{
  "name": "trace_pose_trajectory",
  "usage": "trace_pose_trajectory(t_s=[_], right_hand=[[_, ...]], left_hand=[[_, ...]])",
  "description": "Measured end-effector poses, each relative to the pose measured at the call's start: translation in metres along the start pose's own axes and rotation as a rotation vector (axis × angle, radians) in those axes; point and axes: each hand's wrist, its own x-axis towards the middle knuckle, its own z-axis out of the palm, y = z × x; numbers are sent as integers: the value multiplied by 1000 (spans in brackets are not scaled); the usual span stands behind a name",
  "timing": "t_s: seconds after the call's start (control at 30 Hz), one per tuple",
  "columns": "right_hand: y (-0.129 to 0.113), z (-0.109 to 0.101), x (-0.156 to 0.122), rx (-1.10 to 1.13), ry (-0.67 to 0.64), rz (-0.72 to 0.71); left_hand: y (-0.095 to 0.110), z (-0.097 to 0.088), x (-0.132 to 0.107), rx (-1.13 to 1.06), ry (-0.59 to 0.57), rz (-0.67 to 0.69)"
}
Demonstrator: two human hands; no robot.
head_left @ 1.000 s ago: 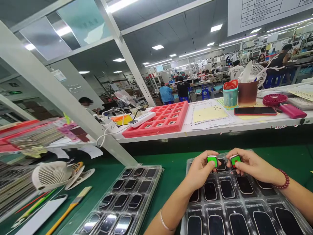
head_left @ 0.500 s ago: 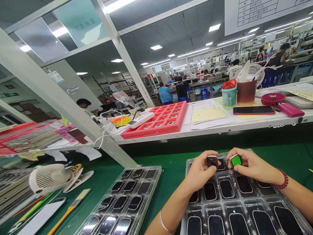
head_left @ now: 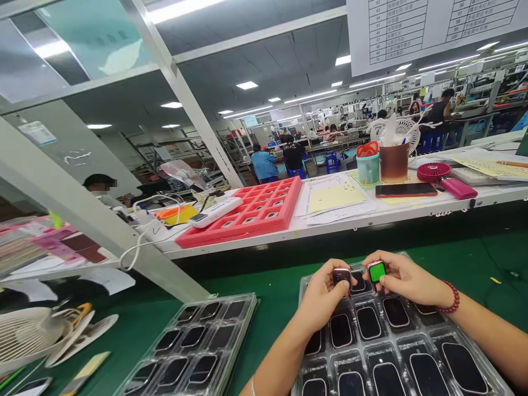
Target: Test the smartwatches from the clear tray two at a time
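Observation:
My left hand [head_left: 324, 294] is closed on a smartwatch body with a dark screen [head_left: 342, 276], thumb on its face. In my right hand [head_left: 406, 279] is another smartwatch body, its screen lit green [head_left: 377, 271], pinched between thumb and fingers. Both hands are above the far end of a clear plastic tray [head_left: 358, 344] with rows of dark-screened watch bodies. One dark watch body [head_left: 358, 281] in the tray shows between my hands. To the left lies a second clear tray [head_left: 225, 352] of similar watch bodies.
A white shelf [head_left: 330, 221] crosses behind the green bench, bearing a red foam tray [head_left: 284, 220], papers [head_left: 335, 197], a phone [head_left: 406, 190], a pink handheld fan [head_left: 457, 187] and cups. A slanted white post [head_left: 165, 264] stands left. A white fan [head_left: 27, 333] and a brush [head_left: 88, 371] lie lower left.
The view has swung left to right, so the scene sits further left. My hands still hold the two watch bodies; the green-lit one is turned more squarely toward me.

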Motion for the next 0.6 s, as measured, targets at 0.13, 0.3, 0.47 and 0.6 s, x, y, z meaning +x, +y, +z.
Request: trace_pose_trajectory(t_s=[0.13,0.3,0.47,0.6], right_hand=[[2,0,-2,12,-41,12],[6,-2,-2,-13,-21,66],[8,-1,-1,18,-26,28],[10,-3,0,195,-18,7]], left_hand=[[-1,0,-1,7,18,4],[-2,1,0,-4,21,-27],[-3,2,0,-46,43,-42],[-4,-2,1,-227,8,-47]])
